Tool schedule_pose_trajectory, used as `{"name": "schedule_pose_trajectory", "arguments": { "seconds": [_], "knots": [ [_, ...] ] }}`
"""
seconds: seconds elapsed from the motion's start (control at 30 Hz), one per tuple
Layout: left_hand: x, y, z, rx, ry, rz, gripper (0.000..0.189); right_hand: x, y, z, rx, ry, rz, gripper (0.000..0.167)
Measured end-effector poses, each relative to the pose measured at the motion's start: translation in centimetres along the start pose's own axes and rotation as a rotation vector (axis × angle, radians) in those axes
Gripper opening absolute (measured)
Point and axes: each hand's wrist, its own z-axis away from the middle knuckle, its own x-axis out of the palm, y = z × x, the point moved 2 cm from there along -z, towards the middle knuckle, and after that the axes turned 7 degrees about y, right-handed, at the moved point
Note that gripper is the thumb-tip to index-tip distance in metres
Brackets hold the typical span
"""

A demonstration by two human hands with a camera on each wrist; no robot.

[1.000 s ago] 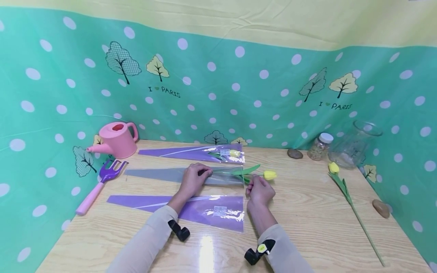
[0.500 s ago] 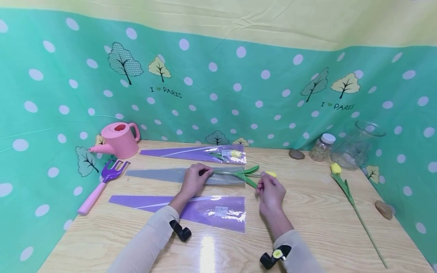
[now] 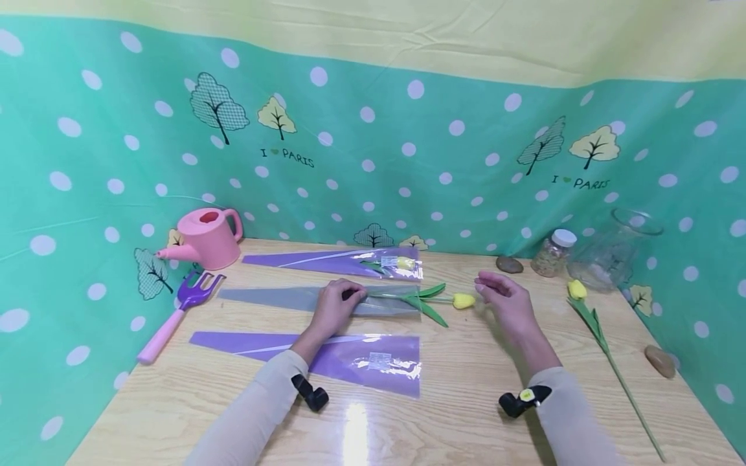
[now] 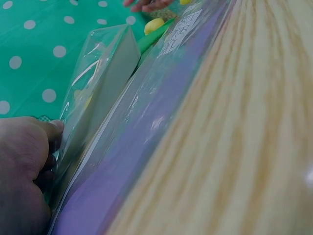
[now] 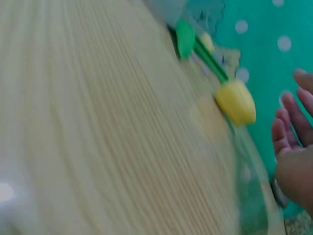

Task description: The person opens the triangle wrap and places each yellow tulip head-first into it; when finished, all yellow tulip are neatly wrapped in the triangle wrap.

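Note:
My left hand [image 3: 338, 307] pinches the upper film of a grey flower sleeve [image 3: 262, 299] in the middle of the table. In the left wrist view the sleeve's mouth [image 4: 110, 73] gapes, its clear film raised. A yellow tulip [image 3: 463, 301] lies with its stem inside the sleeve; its bloom and green leaves stick out on the right. My right hand [image 3: 507, 304] hovers just right of the bloom, holding nothing, fingers loosely bent. In the right wrist view the yellow bloom [image 5: 236, 103] is apart from the fingers [image 5: 296, 117].
Purple sleeves lie in front [image 3: 262, 348] and behind [image 3: 315, 260]; the rear one contains a tulip. At left are a pink watering can [image 3: 210, 243] and hand fork [image 3: 166, 330]. At right: another tulip [image 3: 618, 372], stones [image 3: 660, 361], a jar [image 3: 550, 255], a glass vase [image 3: 606, 259].
My right hand has let go of the tulip and moved right, away from the bloom. The tulip's leaves have come out of the sleeve and spread. My left hand has stayed on the sleeve.

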Motion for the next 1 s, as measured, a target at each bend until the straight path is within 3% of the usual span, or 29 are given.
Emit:
{"name": "schedule_pose_trajectory", "arguments": {
  "seconds": [0.17, 0.37, 0.67, 1.0],
  "knots": [
    [0.2, -0.1, 0.0, -0.001, -0.01, -0.004, 0.014, -1.1, 0.9, -0.8, -0.068, -0.126, 0.153, 0.05],
    [0.4, 0.0, 0.0, -0.008, -0.012, -0.003, 0.013, -1.1, 1.8, -1.2, -0.135, -0.214, 0.241, 0.047],
    [0.3, 0.0, 0.0, 0.003, -0.006, -0.001, 0.012, -0.3, 2.3, -1.6, -0.195, -0.199, 0.427, 0.035],
    [-0.1, 0.3, 0.0, -0.004, -0.005, 0.005, 0.014, 1.3, 0.9, -0.4, -0.218, -0.199, 0.315, 0.037]
  ]
}}
